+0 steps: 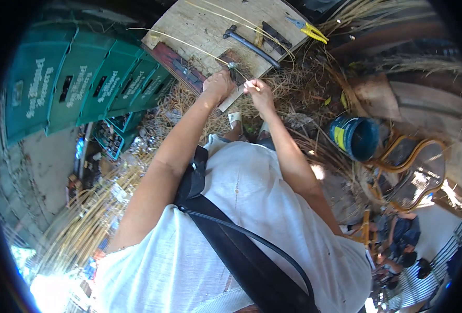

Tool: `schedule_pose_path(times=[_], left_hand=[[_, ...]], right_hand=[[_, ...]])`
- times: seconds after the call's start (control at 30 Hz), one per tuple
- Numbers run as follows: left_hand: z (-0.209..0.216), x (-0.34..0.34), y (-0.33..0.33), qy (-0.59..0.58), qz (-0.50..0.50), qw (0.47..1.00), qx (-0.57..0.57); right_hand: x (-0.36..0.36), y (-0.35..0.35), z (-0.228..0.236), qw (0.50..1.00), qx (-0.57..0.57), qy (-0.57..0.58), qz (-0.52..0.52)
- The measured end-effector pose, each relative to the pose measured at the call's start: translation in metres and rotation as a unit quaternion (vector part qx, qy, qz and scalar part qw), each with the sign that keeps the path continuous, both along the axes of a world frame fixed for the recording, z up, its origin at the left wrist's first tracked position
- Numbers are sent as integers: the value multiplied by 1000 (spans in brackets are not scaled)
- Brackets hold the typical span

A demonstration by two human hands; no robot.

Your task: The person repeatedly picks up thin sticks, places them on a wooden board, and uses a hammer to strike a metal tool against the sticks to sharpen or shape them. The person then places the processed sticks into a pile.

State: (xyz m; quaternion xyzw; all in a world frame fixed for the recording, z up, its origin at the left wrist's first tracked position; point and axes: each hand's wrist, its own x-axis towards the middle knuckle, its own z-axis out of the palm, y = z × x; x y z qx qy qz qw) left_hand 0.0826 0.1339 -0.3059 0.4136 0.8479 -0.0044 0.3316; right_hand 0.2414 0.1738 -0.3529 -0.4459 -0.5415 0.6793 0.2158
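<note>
A long, thin, pale cane strip (pixel 189 48) crosses the wooden board (pixel 181 26) toward a small metal piece (pixel 232 65) near the board's close edge. My left hand (pixel 219 86) is closed right beside that metal piece; what its fingers grip is hidden. Just to the right, my right hand (pixel 260 97) pinches the strip's near end. Beyond my hands, a dark hammer (pixel 247 45) lies slantwise on the board. Yellow-handled pliers (pixel 313 32) rest at the board's far right corner. A reddish wooden bar (pixel 164 58) with dark metal parts runs along the left edge.
Green crates (pixel 59 86) are stacked at the left. Loose shavings (pixel 293 86) cover the ground around the board. A blue bucket (pixel 364 139) and a cane-framed chair (pixel 418 169) stand at the right. Long cane strips (pixel 80 229) lie lower left. People (pixel 403 235) are at lower right.
</note>
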Motion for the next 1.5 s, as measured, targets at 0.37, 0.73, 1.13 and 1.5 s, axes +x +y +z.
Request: schedule_pose_path(times=[0.37,0.73,1.13,1.5], left_hand=[[-3,3,-1,22,5,1000,-14],[-8,-7,6,-36,-25,998,41],[19,-30,-17,-103,191,963,158],[21,14,-42,-189,396,881,179]], right_hand=[[328,-85,-32,810,498,-258,170],[574,52,209,616,130,-757,-174],[360,556,524,781,500,-130,-351],[240,637,676,532,543,-547,-351]])
